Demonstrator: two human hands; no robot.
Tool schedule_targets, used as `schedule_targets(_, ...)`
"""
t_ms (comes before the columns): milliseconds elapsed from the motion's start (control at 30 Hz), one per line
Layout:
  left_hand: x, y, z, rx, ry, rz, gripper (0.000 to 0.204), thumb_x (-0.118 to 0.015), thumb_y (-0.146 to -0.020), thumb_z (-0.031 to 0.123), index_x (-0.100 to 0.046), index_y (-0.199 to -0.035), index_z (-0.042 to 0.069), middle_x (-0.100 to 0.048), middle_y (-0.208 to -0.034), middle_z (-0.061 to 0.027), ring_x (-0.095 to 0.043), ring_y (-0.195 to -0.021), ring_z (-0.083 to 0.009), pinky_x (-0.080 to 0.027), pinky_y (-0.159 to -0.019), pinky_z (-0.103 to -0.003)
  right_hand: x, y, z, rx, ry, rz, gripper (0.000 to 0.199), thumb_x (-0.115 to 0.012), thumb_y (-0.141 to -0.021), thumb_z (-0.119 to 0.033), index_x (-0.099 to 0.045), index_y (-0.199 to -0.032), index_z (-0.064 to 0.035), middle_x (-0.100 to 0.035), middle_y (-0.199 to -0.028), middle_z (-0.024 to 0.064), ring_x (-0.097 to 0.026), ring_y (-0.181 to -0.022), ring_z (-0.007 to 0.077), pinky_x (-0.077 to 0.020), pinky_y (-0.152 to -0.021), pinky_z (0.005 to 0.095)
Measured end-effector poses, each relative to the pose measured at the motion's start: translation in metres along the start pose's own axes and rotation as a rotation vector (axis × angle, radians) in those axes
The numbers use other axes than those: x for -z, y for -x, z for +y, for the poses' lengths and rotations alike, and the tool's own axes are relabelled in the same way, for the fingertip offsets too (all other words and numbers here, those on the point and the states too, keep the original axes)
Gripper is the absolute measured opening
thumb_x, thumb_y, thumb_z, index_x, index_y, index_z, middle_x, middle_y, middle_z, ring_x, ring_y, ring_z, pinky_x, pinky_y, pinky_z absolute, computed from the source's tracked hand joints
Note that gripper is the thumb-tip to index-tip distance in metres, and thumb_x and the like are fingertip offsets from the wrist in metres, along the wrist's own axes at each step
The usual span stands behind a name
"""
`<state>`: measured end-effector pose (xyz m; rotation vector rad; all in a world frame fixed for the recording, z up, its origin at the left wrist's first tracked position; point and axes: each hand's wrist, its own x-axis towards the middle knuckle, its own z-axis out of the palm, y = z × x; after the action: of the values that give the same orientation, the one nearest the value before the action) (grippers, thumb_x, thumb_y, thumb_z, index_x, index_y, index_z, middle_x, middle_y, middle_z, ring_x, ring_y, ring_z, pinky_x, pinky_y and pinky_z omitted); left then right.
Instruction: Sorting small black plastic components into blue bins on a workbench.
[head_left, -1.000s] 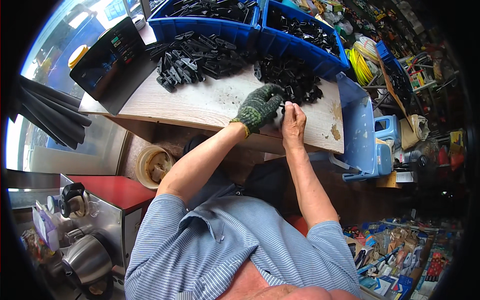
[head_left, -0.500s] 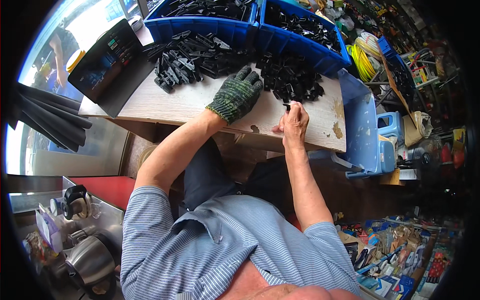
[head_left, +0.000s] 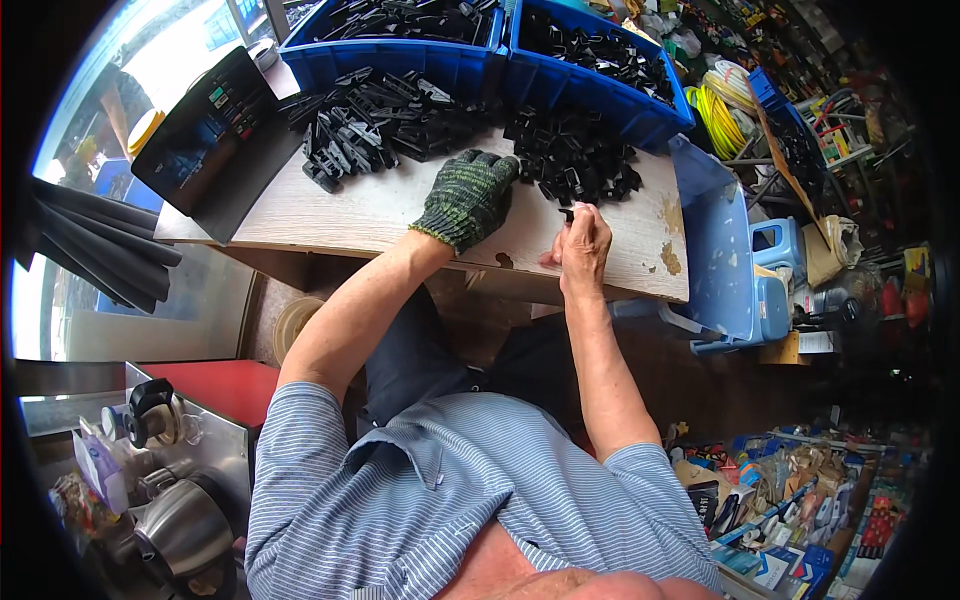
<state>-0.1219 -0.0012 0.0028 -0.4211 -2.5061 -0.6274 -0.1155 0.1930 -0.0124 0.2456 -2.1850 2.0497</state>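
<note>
My left hand point(head_left: 467, 200), in a dark green and black knitted glove, is over the wooden table point(head_left: 340, 218) with its fingers curled down. Whatever lies under those fingers is hidden. To its right, near the table's front edge, my bare right hand point(head_left: 585, 248) pinches a small black clip-like part point(head_left: 566, 214). Just beyond the right hand lies a heap of small black bent parts point(head_left: 570, 150). Longer black and grey clip parts point(head_left: 350, 140) form another heap beyond and left of the glove.
Two blue bins, one at the back left point(head_left: 400, 58) and one at the back right point(head_left: 590, 90), hold more black parts. A tablet point(head_left: 205, 130) stands at the table's left. An upright light-blue tub point(head_left: 715, 240) adjoins the right edge. A steel kettle point(head_left: 185, 525) is at lower left.
My gloved left hand has drawn slightly back toward me, its fingers now more curled. The right hand stays in nearly the same place, still pinching the small black part.
</note>
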Motion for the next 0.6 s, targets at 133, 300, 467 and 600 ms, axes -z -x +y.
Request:
schedule_targets(133,-0.005,-0.001,-0.002,0.070,-0.081,-0.068,0.018,-0.062,-0.080,0.011,-0.069,-0.097,0.014,-0.065,-0.094,-0.0130,-0.059,-0.096,-0.0364,-0.049,-0.081,-0.048,0.000,0.000,-0.003,-0.014,0.001,-0.002,0.034,-0.047,-0.098,-0.038,-0.053,-0.084,-0.0074,-0.031,-0.052,-0.0026,-0.034,-0.038,0.0085,-0.0455,-0.034,0.0300)
schedule_targets(300,0.010,0.003,0.009,0.044,-0.260,-0.034,0.022,-0.061,-0.081,0.015,-0.074,-0.096,0.022,-0.064,-0.095,-0.0092,-0.056,-0.103,-0.0348,-0.051,-0.078,-0.045,-0.002,0.001,-0.016,-0.183,-0.114,0.035,0.034,-0.048,-0.098,-0.037,-0.052,-0.083,-0.0075,-0.030,-0.052,-0.0026,-0.034,-0.038,0.0090,-0.0450,-0.034,0.0300)
schedule_targets(467,0.017,0.018,0.021,0.125,-0.101,-0.153,0.014,-0.062,-0.087,0.026,-0.067,-0.097,0.016,-0.063,-0.090,-0.0151,-0.060,-0.087,-0.0371,-0.051,-0.072,-0.050,-0.005,0.001,-0.019,-0.252,-0.200,0.057,0.031,-0.048,-0.098,-0.036,-0.052,-0.082,-0.0089,-0.031,-0.052,-0.0027,-0.034,-0.039,0.0099,-0.0432,-0.034,0.0312)
schedule_targets(600,0.024,0.026,0.027,0.078,-0.092,-0.147,0.025,-0.067,-0.084,0.029,-0.065,-0.101,0.009,-0.064,-0.090,-0.0161,-0.060,-0.087,-0.0371,-0.051,-0.070,-0.048,-0.001,-0.002,-0.010,-0.238,-0.170,0.053,0.029,-0.048,-0.098,-0.036,-0.052,-0.084,-0.0104,-0.032,-0.053,-0.0026,-0.034,-0.039,0.0102,-0.0433,-0.034,0.0321)
